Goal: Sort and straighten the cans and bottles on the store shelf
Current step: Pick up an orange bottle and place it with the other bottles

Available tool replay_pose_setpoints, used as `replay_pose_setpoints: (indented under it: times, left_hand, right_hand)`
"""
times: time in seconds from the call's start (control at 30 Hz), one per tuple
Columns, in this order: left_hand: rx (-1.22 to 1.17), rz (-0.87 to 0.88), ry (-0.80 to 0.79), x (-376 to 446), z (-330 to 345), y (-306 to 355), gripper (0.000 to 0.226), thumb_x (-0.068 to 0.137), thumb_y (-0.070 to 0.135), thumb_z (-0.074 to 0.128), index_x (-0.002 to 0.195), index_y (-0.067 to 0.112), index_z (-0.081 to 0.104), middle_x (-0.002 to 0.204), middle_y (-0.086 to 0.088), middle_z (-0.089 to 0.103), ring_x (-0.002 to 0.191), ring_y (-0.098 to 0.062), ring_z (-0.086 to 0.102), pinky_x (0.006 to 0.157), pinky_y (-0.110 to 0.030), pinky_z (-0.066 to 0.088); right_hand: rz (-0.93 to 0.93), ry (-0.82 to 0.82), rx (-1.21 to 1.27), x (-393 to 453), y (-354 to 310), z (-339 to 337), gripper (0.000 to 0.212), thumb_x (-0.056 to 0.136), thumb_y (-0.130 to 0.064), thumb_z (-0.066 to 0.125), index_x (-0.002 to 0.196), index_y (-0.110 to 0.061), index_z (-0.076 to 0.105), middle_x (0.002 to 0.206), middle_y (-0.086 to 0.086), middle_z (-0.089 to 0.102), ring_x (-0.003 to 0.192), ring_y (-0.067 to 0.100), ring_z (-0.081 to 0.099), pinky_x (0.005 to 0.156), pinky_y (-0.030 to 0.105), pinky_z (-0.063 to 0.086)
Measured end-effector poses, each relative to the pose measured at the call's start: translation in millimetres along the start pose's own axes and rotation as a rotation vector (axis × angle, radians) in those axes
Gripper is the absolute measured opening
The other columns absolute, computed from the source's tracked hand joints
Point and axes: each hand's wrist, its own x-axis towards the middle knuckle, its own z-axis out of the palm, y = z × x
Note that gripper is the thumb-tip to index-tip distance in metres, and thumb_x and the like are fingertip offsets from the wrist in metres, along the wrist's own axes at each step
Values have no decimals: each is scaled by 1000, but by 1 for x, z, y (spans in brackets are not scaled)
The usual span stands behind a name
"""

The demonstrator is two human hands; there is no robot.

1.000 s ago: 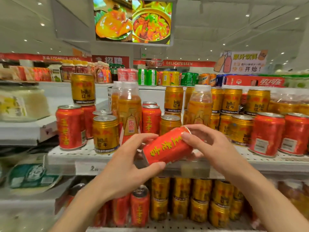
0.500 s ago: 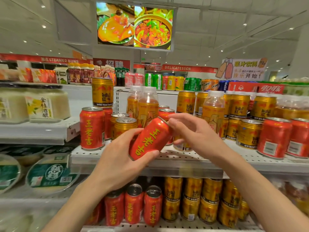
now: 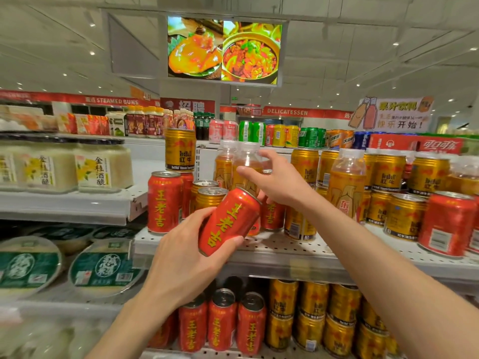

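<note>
My left hand (image 3: 181, 257) grips a red can with yellow characters (image 3: 228, 221), tilted to the right, in front of the white perforated shelf (image 3: 274, 248). My right hand (image 3: 277, 182) is off the can and reaches with spread fingers toward a clear bottle of orange drink (image 3: 246, 164) at the back; I cannot tell if it touches it. Another red can (image 3: 163, 202) stands upright at the shelf's left end, with a gold can (image 3: 180, 150) stacked behind it. Gold cans (image 3: 210, 196) stand just behind the held can.
More gold cans (image 3: 403, 213) and red cans (image 3: 447, 224) fill the shelf to the right, with a second orange bottle (image 3: 346, 182). The lower shelf holds rows of red cans (image 3: 221, 322) and gold cans (image 3: 311, 307). White jars (image 3: 101, 167) and round green-lidded tubs (image 3: 103, 265) sit left.
My right hand let go of the red can and rose toward the bottle at the back. My left hand now holds the can alone, tilted more upright.
</note>
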Motion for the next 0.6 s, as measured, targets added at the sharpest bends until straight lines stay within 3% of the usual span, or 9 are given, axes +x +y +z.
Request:
replay_pose_setpoints:
  times: [0.07,0.17,0.37,0.6]
  left_hand:
    - [-14,-16,5,-2,-3,-1,60,75,73,66,126,46,50,107,29,59,96,12,57,74,-8,42]
    - [-55,-48,-7,-5,-5,-3,59,75,70,67,126,49,47,107,30,58,98,15,55,72,-6,41]
    - [-151,-122,5,-11,-7,-5,62,70,73,70,123,47,48,109,27,63,98,13,59,74,-4,41]
    - [-192,-132,12,-11,9,9,73,73,65,69,136,43,40,120,24,59,109,4,59,90,-21,47]
  right_hand:
    - [0,9,2,1,1,3,79,88,-62,65,152,-28,33,143,3,55,56,7,71,48,21,52]
    - [-3,36,45,-1,4,4,78,86,-64,66,151,-29,37,145,2,53,60,11,73,61,26,57]
    - [-40,86,171,-16,8,-3,82,76,-69,72,144,-30,48,123,-9,63,98,16,69,75,41,63]
    - [-23,133,238,-47,15,-42,66,80,-57,75,136,-31,54,108,-15,65,94,6,67,61,24,53]
